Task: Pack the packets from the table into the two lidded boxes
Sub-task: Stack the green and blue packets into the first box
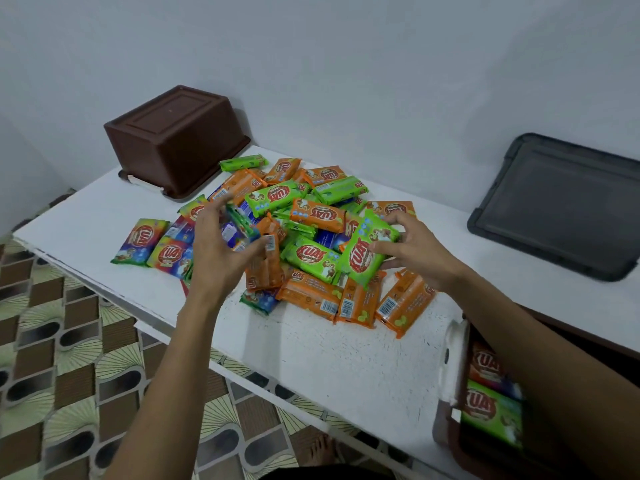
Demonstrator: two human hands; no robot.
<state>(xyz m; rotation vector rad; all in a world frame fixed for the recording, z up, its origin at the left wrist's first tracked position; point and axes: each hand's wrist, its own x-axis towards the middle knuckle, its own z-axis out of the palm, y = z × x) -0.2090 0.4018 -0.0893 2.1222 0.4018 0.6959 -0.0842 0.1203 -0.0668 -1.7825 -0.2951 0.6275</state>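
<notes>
While an upturned brown box [173, 140] stood at the table's [311, 358] far left, the left hand [221, 258] curved half-open fingers [216, 211] about a blurred blue packet [235, 230] atop the heap [311, 216], grip unclear; the right hand [419, 251] pinched a green packet [363, 254], fingers above, thumb beneath, left of an open box [452, 438] holding packets.

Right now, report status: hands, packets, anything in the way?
Right hand grips green packet. Left hand over pile, grip unclear. Open box by right arm holds packets; brown box upside down. No obstacle seen.
</notes>
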